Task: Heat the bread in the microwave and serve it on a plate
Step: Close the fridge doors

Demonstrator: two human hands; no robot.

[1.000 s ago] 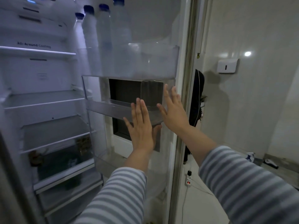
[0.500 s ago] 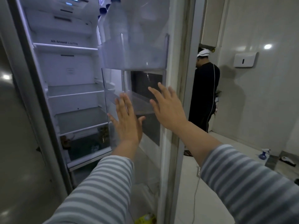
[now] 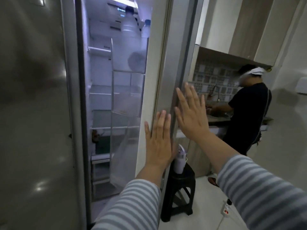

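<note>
Both my hands lie flat with straight fingers against the edge of the fridge door, which stands partly open. My left hand presses the door's inner edge low down. Higher and to the right, my right hand presses the door's outer edge. Water bottles stand in the door's upper bin. Inside the lit fridge the glass shelves look mostly bare. No bread, microwave or plate is in view.
The closed left fridge door fills the left side. A black stool with a white appliance on it stands just behind the open door. Another person in black works at the counter sink. A power strip lies on the floor.
The fridge door has swung well toward closed under both hands, narrowing the gap. My view turned right, so the counter, the stool and the other person now show.
</note>
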